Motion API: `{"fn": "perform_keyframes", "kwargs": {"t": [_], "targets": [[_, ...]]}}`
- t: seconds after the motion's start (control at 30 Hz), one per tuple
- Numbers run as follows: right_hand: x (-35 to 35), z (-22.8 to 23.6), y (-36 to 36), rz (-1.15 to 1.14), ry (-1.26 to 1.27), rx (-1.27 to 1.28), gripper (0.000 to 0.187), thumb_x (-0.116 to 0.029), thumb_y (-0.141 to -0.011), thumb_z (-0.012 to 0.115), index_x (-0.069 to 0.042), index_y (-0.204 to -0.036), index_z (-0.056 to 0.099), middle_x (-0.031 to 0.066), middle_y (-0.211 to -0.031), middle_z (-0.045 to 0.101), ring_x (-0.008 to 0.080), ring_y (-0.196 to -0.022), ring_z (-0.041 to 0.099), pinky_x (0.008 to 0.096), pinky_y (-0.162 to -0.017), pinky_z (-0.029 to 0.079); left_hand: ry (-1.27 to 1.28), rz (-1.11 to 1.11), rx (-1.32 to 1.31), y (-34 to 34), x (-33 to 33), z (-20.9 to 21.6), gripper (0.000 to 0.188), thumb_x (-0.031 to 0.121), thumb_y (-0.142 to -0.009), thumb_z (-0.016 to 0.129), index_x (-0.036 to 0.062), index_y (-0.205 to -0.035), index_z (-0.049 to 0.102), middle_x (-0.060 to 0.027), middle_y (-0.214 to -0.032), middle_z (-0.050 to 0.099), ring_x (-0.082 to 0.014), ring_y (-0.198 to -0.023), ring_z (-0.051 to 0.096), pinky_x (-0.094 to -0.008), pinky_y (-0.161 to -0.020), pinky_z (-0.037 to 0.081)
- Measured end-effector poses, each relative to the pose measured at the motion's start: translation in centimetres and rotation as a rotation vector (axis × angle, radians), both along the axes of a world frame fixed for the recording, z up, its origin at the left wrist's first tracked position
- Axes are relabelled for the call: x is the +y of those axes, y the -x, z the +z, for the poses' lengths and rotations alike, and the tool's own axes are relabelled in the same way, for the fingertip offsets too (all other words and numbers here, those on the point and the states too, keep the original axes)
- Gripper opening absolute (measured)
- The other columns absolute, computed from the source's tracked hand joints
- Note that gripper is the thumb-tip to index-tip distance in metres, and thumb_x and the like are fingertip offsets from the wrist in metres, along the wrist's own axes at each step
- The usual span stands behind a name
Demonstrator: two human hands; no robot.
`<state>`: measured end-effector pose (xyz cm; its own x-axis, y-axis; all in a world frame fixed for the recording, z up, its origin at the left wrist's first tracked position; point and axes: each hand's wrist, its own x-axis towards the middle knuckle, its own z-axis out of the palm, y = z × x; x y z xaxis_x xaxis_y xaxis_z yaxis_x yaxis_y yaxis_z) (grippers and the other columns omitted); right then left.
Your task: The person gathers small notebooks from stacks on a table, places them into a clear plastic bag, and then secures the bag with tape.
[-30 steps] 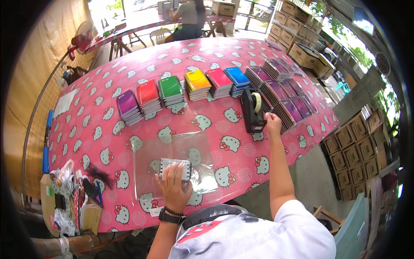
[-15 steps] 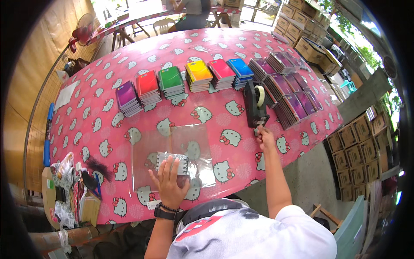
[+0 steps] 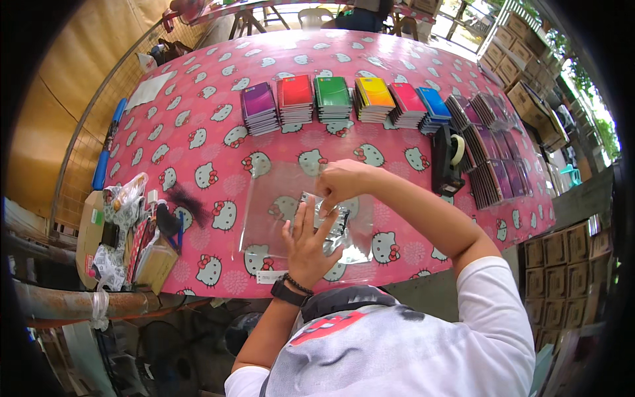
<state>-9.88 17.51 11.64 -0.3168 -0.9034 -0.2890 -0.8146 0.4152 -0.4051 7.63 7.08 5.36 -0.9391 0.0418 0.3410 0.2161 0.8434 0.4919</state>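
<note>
A spiral-bound notebook [image 3: 340, 226], partly hidden under my hands, lies on a clear plastic sheet [image 3: 261, 218] near the table's front edge. My left hand [image 3: 309, 239] rests flat over it with the fingers spread, holding it down. My right hand [image 3: 340, 182] reaches across from the right, fingertips pinched together at the notebook's far edge, just beyond my left fingers. Whatever the pinch holds is hidden. A black tape dispenser [image 3: 446, 165] with a pale roll stands to the right, next to the wrapped notebooks.
Behind the sheet runs a row of notebook stacks, among them purple [image 3: 259, 106], red [image 3: 294, 99], green [image 3: 332, 99] and yellow [image 3: 374, 99]. Plastic-wrapped purple notebooks [image 3: 496, 159] sit at the right. A cardboard box [image 3: 155, 264] with odds and ends stands at the left front corner.
My right hand has left the tape dispenser and moved left to the notebook. My left hand stays on the notebook. The whole view has shifted, with the table appearing farther right and higher.
</note>
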Motion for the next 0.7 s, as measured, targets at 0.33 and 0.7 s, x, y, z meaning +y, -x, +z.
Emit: {"fn": "perform_keyframes", "kwargs": {"t": [0.33,0.7], "targets": [[0.3,-1.3,1.4,0.015,0.085,-0.164,0.034,-0.036,-0.07,0.072,-0.003,-0.063,0.061,0.0101,-0.052,0.052,0.0203,-0.047,0.046,0.034,-0.049,0.04,0.342,-0.203,-0.01,2.9,-2.5,1.9,0.08,0.043,-0.058,0.074,0.0351,-0.131,0.041,-0.0159,-0.141,0.026,-0.0307,-0.13,0.025,-0.0628,-0.101,0.007],[3.2,-12.7,-0.6,-0.599,0.379,-0.652,0.033,-0.034,-0.08,0.065,-0.002,-0.083,0.058,0.0115,-0.078,0.06,0.0212,-0.069,0.055,0.0335,-0.061,0.042,0.425,-0.299,-0.013,2.9,-2.6,1.5,0.087,0.035,-0.065,0.07,0.0223,-0.14,0.028,-0.0142,-0.134,0.033,-0.0303,-0.129,0.025,-0.0604,-0.101,0.008]]}}
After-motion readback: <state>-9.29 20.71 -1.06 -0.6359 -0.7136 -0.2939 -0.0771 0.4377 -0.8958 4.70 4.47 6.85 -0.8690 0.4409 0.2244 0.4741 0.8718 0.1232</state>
